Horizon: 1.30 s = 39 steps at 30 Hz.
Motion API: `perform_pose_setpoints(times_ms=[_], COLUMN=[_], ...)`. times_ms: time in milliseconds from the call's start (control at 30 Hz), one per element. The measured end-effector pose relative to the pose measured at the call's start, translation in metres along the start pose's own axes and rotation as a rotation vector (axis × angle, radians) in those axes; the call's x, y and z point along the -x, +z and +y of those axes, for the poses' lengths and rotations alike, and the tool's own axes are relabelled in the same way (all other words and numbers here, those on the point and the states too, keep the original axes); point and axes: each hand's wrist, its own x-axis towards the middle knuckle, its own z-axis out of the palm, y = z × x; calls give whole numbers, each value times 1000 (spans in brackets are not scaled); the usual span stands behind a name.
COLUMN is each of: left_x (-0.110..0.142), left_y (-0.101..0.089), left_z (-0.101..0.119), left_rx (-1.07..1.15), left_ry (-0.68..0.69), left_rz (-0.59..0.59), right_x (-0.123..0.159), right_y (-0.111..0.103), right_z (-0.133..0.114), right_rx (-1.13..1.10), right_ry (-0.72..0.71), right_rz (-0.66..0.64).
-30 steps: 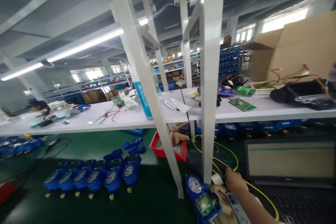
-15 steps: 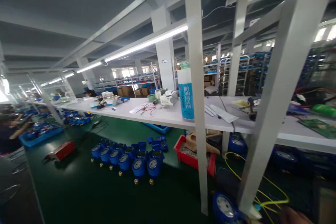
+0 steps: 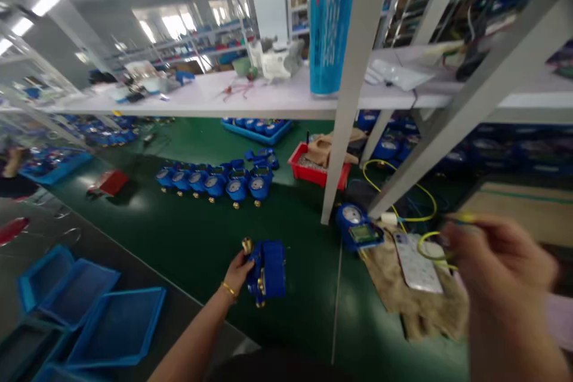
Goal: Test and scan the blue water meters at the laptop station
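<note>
My left hand (image 3: 238, 273) grips a blue water meter (image 3: 267, 270) with brass fittings, holding it just above the green bench. My right hand (image 3: 496, 256) is raised at the right, blurred by motion, with fingers pinched on a yellow cable (image 3: 432, 239). Another blue meter (image 3: 358, 227) with its lid open lies by a beige cloth (image 3: 418, 298), on which a white card rests.
A row of several blue meters (image 3: 215, 179) stands further back, near a red bin (image 3: 316, 170). Empty blue trays (image 3: 89, 316) sit at lower left. White slanted frame posts (image 3: 349, 95) carry a white shelf (image 3: 201, 101) holding a blue spray can (image 3: 329, 18).
The view has swung down from the shelves to the bench. My left hand has come into view holding a meter, and my right hand has risen with the yellow cable.
</note>
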Motion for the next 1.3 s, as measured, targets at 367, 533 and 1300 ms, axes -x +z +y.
perform_pose_setpoints(times_ms=[367, 533, 1300], left_x=[3, 4, -1], left_y=[39, 49, 55], left_z=[-14, -10, -11], left_rx=[108, 97, 46], left_ry=[-244, -263, -250], left_rz=[-113, -109, -166], right_x=[72, 88, 93], right_y=[153, 161, 162], right_z=[-45, -38, -38], right_rx=[23, 76, 181], right_ry=[46, 5, -19], right_rz=[-984, -1086, -1178])
